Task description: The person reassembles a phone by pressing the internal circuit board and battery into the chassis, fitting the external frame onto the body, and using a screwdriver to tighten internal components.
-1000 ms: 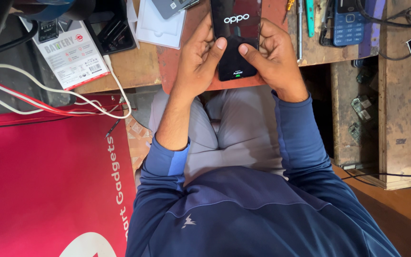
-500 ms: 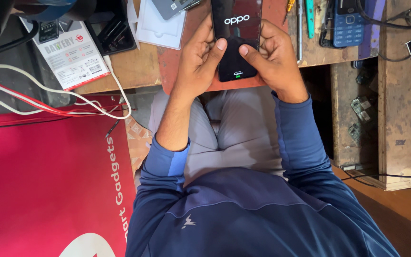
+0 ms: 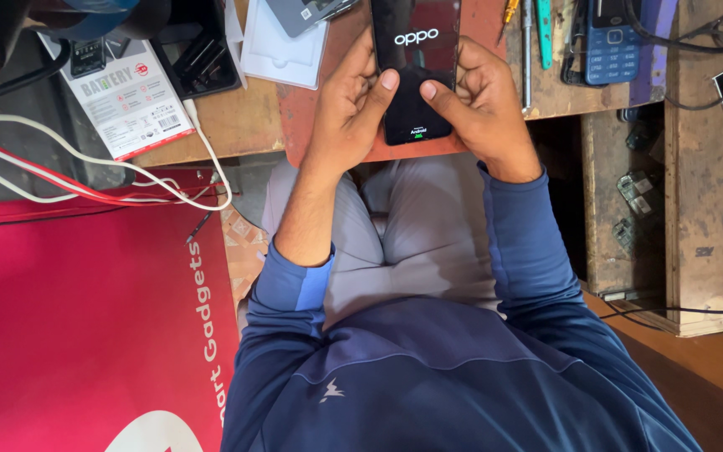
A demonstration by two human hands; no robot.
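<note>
A black smartphone (image 3: 416, 50) with a lit start-up screen lies over a reddish mat (image 3: 328, 138) at the near edge of a wooden bench (image 3: 236, 121). My left hand (image 3: 346, 105) grips its left side, thumb resting on the lower screen. My right hand (image 3: 479, 105) grips the right side, thumb also pressed on the lower screen. Both sleeves are blue and my lap in grey trousers shows below the bench.
A white battery box (image 3: 131, 96), a black tray (image 3: 198, 54) and a white card (image 3: 282, 54) lie left of the phone. Screwdrivers (image 3: 529, 42) and a blue keypad phone (image 3: 608, 42) lie to the right. White and red cables (image 3: 85, 176) cross a red board (image 3: 85, 326).
The phone and both hands hold nearly the same place; the thumbs have shifted only slightly on the lower screen.
</note>
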